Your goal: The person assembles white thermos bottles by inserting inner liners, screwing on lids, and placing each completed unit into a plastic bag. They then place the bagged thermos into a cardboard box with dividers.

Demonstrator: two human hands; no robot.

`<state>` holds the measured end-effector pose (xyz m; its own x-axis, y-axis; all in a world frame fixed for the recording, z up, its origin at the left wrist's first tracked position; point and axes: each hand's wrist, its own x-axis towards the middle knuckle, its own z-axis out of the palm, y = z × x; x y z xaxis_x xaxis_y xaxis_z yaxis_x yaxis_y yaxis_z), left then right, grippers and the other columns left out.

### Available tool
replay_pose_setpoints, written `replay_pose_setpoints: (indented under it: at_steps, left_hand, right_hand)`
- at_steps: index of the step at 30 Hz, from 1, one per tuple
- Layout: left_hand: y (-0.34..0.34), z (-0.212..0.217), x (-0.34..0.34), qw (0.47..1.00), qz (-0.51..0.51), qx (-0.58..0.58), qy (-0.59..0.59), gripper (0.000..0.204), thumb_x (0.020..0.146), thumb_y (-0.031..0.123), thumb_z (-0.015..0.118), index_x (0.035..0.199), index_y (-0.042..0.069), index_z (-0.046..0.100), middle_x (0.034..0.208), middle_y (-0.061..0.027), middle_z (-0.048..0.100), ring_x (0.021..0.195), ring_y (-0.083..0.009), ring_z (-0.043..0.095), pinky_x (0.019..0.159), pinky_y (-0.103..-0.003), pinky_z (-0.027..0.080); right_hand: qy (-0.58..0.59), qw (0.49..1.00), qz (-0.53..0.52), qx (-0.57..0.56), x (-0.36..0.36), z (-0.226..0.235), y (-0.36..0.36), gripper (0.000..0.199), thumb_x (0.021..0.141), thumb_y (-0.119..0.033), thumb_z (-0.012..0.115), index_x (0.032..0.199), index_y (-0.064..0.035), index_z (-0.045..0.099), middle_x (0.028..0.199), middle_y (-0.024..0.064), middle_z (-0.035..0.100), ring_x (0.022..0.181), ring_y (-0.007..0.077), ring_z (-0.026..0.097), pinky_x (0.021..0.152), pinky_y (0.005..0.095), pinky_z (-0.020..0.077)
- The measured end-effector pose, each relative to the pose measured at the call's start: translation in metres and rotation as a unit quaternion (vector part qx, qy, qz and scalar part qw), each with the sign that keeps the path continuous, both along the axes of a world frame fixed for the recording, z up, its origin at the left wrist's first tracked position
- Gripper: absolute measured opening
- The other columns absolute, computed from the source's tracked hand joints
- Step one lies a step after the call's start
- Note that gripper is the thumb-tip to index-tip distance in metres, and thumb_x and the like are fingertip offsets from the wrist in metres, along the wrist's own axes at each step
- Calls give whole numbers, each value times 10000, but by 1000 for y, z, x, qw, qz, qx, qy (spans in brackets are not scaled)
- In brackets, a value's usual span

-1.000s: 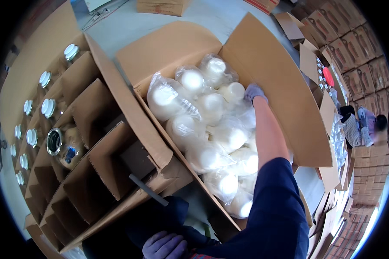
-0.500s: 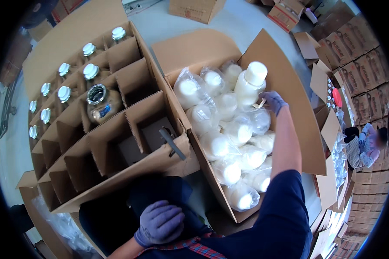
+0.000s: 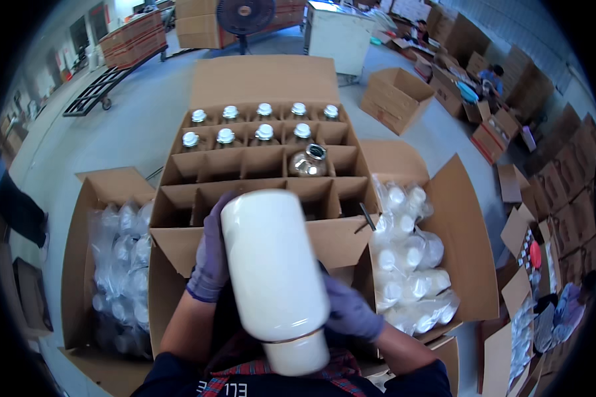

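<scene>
Gloved hands cradle a white bottle (image 3: 275,264) close to the body, above the near edge of the divided carton (image 3: 265,175): the left hand (image 3: 212,255) is wrapped around its side with fingers curled shut on it, while the right hand (image 3: 351,309) cups the lower end near the cap, though how tightly cannot be told. Handling it well likely means keeping both palms firm on the smooth body and steady over an empty cell. Half a second ago the right hand alone held it over the box of bagged bottles (image 3: 410,264), the left idle.
</scene>
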<state>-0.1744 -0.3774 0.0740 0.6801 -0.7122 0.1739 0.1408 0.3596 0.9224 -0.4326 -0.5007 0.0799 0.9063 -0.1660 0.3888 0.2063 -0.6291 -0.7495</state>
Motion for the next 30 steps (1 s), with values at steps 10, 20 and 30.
replay_pose_setpoints:
  at_steps: [10,20,30]
  left_hand:
    - [98,-10,-22,906,96,119,-395,245,677,149,823,737,64,602,847,-94,680,837,-307,648,953,-496,487]
    - [75,-14,3,998,2,39,-46,396,814,57,516,1182,-29,632,1255,-182,628,1211,-290,569,1151,-438,317]
    - [13,21,67,935,-112,-60,332,767,969,617,494,1481,70,330,1392,-179,496,1243,-332,536,1079,-434,436]
  right_hand:
    - [-22,936,-258,-237,271,-9,-141,439,890,-235,614,1291,-74,539,1295,210,550,1170,416,544,996,472,460]
    - [404,845,-162,-311,441,-28,-189,591,861,-369,699,1313,-25,537,1459,258,402,1269,403,530,1072,450,456]
    - [-183,865,-216,-415,254,123,-62,347,781,-228,748,1032,-39,599,1033,185,566,922,366,589,788,441,501]
